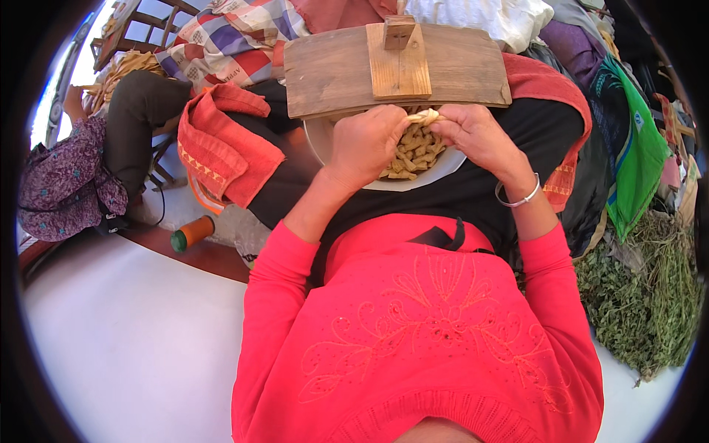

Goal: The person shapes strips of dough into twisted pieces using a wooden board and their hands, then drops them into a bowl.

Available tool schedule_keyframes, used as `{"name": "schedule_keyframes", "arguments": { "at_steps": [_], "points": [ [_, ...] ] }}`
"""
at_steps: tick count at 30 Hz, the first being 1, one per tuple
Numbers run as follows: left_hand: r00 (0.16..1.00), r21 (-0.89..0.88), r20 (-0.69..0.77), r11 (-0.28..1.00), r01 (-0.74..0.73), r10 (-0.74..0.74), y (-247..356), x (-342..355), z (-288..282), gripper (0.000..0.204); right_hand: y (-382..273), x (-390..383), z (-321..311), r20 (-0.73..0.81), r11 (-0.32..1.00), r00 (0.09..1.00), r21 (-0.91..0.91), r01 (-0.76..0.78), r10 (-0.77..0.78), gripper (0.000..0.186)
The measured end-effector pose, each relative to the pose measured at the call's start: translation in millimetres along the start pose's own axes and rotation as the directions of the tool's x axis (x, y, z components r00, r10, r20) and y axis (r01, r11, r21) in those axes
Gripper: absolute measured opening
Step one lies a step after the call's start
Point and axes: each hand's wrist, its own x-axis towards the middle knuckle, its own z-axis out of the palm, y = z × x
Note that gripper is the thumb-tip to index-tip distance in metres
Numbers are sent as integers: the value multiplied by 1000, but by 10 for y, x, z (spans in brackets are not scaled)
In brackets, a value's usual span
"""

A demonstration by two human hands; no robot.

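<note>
Both my hands meet over a white bowl [316,139] on my lap. A pale, twisted strip [423,117] is stretched between them; I cannot tell what it is made of. The fingers of my left hand [368,146] are curled tight on its left end. At the other end, my right hand [476,136], with a silver bangle on the wrist, pinches it between thumb and fingers. Below lie many small light-brown, knobbly pieces [417,153] in the bowl. Just beyond my knuckles, a wooden board [325,74] with a lighter crosspiece and block covers the bowl's far side.
Red towels [236,151] drape over both my thighs. On the left sits another person in a purple patterned garment [63,181], near an orange and green spool [193,233]. Dried green plants [642,295] are heaped at right, below a green cloth [635,155].
</note>
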Motion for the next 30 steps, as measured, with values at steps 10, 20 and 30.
{"name": "schedule_keyframes", "arguments": {
  "at_steps": [10,20,30],
  "points": [
    [846,-639,461,561,527,-269,-367,368,-321,22,-106,193,-299,-58,997,998,-71,-1,-3,28],
    [896,-510,242,736,445,-373,-796,596,73,12,105,581,-239,-127,875,974,-471,109,-190,29],
    [868,-326,113,807,493,-484,-420,271,-239,15,-118,121,-171,-169,704,884,-676,218,-436,34]
  ]
}}
